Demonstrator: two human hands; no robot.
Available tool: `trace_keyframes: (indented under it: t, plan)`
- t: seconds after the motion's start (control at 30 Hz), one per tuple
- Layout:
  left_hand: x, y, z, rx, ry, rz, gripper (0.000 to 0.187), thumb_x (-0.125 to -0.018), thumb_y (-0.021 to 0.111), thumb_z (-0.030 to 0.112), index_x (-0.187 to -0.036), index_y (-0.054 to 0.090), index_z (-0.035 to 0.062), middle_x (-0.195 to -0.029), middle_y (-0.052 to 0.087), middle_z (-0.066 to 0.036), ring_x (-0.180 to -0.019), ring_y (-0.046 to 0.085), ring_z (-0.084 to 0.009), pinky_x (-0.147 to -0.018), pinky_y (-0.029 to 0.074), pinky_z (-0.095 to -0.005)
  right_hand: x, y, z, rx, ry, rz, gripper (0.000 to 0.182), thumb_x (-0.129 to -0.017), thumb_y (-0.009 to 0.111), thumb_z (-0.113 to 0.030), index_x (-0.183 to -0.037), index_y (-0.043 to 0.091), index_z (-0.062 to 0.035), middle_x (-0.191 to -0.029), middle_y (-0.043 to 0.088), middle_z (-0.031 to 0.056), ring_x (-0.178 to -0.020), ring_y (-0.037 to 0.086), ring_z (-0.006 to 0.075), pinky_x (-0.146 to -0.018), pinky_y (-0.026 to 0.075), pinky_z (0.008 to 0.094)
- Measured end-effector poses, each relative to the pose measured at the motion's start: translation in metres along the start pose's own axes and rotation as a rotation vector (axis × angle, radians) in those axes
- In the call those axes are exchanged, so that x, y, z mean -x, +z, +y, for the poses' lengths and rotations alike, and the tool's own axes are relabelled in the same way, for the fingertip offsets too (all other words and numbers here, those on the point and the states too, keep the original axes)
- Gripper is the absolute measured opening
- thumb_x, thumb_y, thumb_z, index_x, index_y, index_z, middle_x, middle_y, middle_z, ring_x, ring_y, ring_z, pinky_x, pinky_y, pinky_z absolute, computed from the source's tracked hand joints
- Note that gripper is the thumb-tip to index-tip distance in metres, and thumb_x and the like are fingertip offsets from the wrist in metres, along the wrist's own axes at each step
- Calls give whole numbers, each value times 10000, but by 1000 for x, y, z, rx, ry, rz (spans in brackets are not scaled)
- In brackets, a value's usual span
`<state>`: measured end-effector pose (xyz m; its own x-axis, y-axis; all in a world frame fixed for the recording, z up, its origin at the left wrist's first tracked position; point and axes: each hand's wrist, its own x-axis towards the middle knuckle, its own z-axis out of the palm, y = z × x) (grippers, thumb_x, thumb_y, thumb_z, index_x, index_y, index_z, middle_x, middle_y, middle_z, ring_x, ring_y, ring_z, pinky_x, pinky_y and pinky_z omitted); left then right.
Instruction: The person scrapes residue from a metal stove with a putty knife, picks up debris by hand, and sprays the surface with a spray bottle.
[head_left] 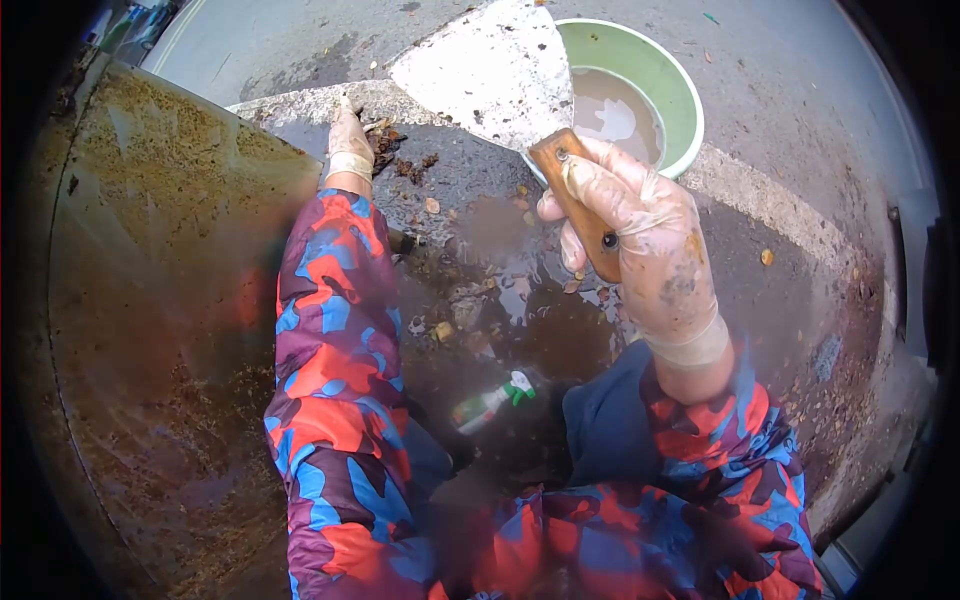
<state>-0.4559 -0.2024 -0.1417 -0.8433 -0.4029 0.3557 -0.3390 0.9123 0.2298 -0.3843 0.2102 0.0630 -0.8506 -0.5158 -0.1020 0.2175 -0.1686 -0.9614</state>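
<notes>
My right hand (640,215), in a thin, dirt-smeared glove, is closed around the wooden handle (585,210) of a wide scraper. The scraper's fan-shaped blade (490,75) points away from me, pale with glare and spotted with dark bits, partly overlapping the rim of a green basin (685,110). My left hand (348,145), also gloved, reaches forward at the far corner of a dirty, brown-stained metal panel (180,280). Its fingers look stretched out, close to a clump of dark wet debris (405,165); the palm is hidden.
Murky water lies inside the basin. A spray bottle (490,402) with a green and white trigger lies on the wet ground between my knees. A dirty puddle (560,335) and scattered leaves cover the pavement, and a pale stripe (780,200) crosses it.
</notes>
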Motion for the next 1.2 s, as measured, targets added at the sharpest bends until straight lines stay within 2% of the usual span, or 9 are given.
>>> trace_keyframes:
  t: [0.2,0.47,0.53,0.83,0.87,0.9,1.0,1.07,1.2]
  plan:
    - [3,-27,35,736,-604,-3,626,-887,391,524,-994,589,-60,-974,603,-154,-816,591,-252,-673,484,-354,1,3,0,0,23,-10,386,-892,522,-270,-1159,548,7,-742,612,41,-524,507,52,-462,386,178]
    - [-21,64,-54,903,-316,182,531,-893,490,395,-1180,450,-50,-1128,523,-110,-915,533,-221,-680,457,-299,5,10,2,-6,35,-7,375,-894,517,-272,-1147,560,2,-730,607,29,-520,502,48,-474,389,180]
    - [-25,73,-62,403,26,197,475,-905,476,378,-1142,478,-34,-1089,545,-109,-883,532,-218,-675,448,-288,6,11,3,-9,36,-15,358,-896,517,-257,-1138,566,2,-726,604,25,-518,499,47,-475,395,180]
    - [4,-1,41,1378,-790,204,395,-910,452,350,-942,590,-19,-901,610,-105,-744,560,-189,-642,444,-317,4,10,-3,-49,59,-9,317,-895,525,-225,-1102,582,8,-716,580,7,-515,476,37,-477,399,181]
    - [2,28,3,1113,-519,133,344,-904,416,276,-975,593,-11,-914,616,-126,-756,570,-231,-702,460,-350,4,10,-5,-62,65,-35,313,-896,524,-223,-1098,583,9,-714,575,4,-516,469,34,-481,397,179]
    - [0,57,-25,2067,-558,163,321,-869,421,200,-1020,571,-40,-951,614,-152,-795,584,-271,-749,473,-372,5,9,-7,-63,63,-54,310,-897,523,-221,-1095,583,10,-713,569,1,-517,461,31,-484,395,178]
    - [4,13,26,2141,-677,-222,337,-830,416,160,-1029,561,-71,-989,593,-213,-914,589,-335,-874,465,-416,5,7,-24,118,76,-89,320,-904,525,-243,-1136,571,-28,-709,561,-8,-518,466,33,-492,400,182]
    - [-11,127,-54,1681,-216,173,272,-775,504,137,-896,598,-87,-940,612,-211,-868,600,-335,-834,478,-436,4,7,-26,67,146,-101,331,-913,501,-253,-1167,551,-46,-720,548,-12,-519,471,31,-490,398,180]
    - [-3,73,-10,1785,-520,165,158,-716,547,-80,-859,610,-59,-810,611,-123,-725,595,-208,-697,521,-311,3,5,-24,94,128,-128,346,-918,477,-287,-1145,546,-34,-782,550,-10,-547,470,32,-517,395,166]
